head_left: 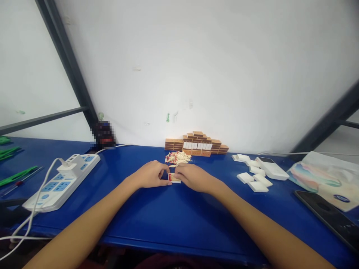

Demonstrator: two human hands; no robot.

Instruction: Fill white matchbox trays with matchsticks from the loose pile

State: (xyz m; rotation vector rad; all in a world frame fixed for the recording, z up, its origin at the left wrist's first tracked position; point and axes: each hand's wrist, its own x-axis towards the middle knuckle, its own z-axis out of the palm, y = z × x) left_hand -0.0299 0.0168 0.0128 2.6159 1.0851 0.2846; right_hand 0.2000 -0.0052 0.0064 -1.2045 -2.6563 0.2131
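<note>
A small white matchbox tray (176, 181) with red-tipped matches in it lies on the blue table, between my two hands. My left hand (151, 174) grips its left end, with the thumb at the near corner and the index finger at the far one. Over the right end my right hand (193, 177) is closed, its fingertips on the tray and partly hiding the matches inside. Just beyond the tray spreads a loose heap of matches (179, 157). Behind that heap, stacked matchboxes (198, 144) with brown sides stand against the wall.
Several white box trays (258, 186) lie at the right, beside a white device with a dark display (272, 169). Further right are a tissue pack (328, 179) and a phone (325, 211). On the left sit a power strip (56, 192) with cables and green-handled tools (19, 175).
</note>
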